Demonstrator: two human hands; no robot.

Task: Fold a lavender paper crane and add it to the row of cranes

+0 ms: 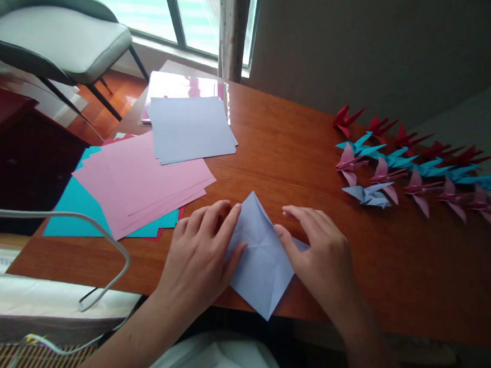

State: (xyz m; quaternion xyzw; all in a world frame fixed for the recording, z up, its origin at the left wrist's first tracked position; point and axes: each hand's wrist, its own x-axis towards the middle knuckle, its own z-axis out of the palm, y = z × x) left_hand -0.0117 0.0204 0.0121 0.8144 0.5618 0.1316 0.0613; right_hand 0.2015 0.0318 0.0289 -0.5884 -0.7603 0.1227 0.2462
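Both hands, left hand (201, 254) and right hand (320, 256), press open and flat on creased, diamond-shaped lilac paper (260, 263) at the glossy wooden bench's (412, 263) near edge.

folded paper (261, 258): pale lavender-blue | creased, diamond-shaped, lying flat | at table's (391, 261) near edge, lower tip overhanging | both sides pinned under fingers

The table (391, 261) carried paper stacks at 10 o'clock: lavender sheets (190, 128) overlapped pink sheets (140, 182), which overlapped teal sheets (73, 205). At 2 o'clock stood crane rows: red cranes (400, 133) farthest, then teal cranes (415, 162), pink cranes (422, 188), and one lavender crane (371, 194). A chair (58, 39) stood at 11 o'clock.
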